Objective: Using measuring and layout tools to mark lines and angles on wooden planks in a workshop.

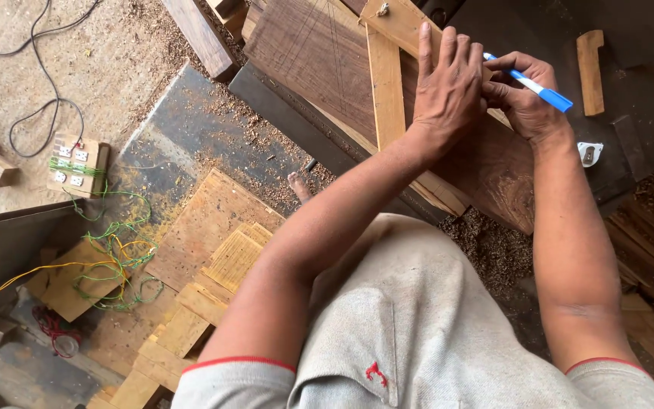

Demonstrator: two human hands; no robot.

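Pinching a blue-and-white pen (535,85) between thumb and fingers, the right hand (527,98) is closed on its barrel, tip end toward the left hand and blue cap pointing out to the right. The left hand (448,83) lies flat, fingers together and stretched forward, palm down on a pale wooden square (386,83) whose long arm runs down across a dark wood board (327,68); it grips nothing, only presses. The two hands touch at the fingertips just beside the square's edge.

The dark board rests on a dark, dusty worktable (630,144), its near edge running on a slant from upper left to lower right. A small pale wood block (590,72) stands to the right of the pen, and a small white object (590,154) lies near the right wrist; both are apart from the hands. Both forearms reach forward from short grey sleeves with red trim, the left crossing inward, the right nearly straight.

To the left, the floor (115,60) is covered in sawdust and shavings. Light plywood offcuts (206,242) lie stacked there, with tangled green and yellow wires (115,250), a small wooden socket board (76,163) and a black cable (39,98). Shavings also heap under the board's near edge. Open room lies mostly right of the pen on the table.
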